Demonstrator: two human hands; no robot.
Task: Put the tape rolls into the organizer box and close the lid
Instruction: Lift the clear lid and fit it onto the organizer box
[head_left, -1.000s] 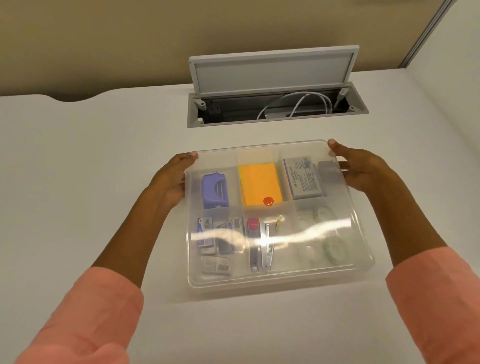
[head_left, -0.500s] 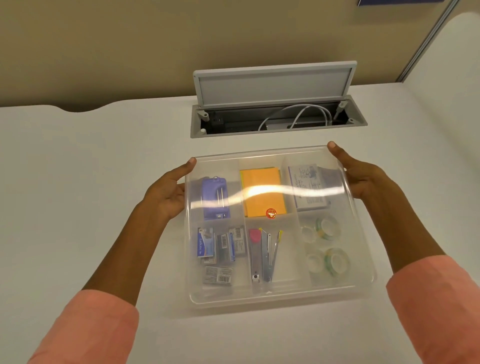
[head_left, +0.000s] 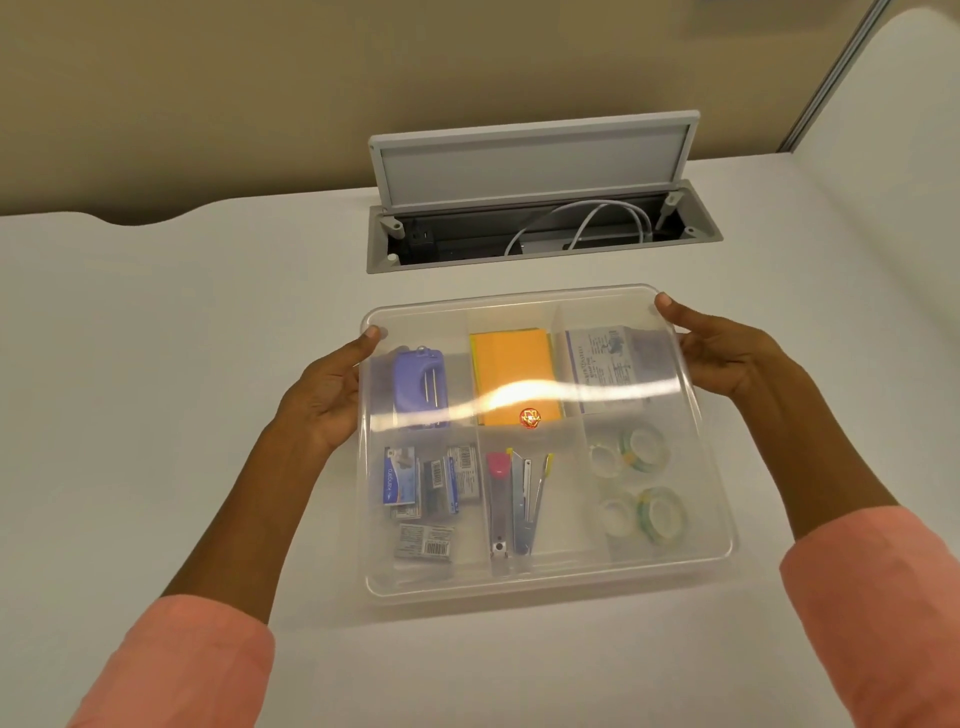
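A clear plastic organizer box sits on the white desk with its clear lid lying flat on top. Through the lid I see several tape rolls in the near right compartment, some clear and some green-edged. My left hand grips the lid's left edge near the far corner. My right hand grips the right edge near the far corner. The other compartments hold a purple hole punch, orange sticky notes, staple boxes and staplers.
An open cable hatch with a raised grey flap and white cables lies in the desk just beyond the box. A tan partition wall runs along the back. White desk surface spreads to the left and in front.
The lid has come down from a slight tilt to lie flat on the box. Both hands stayed on its left and right edges.
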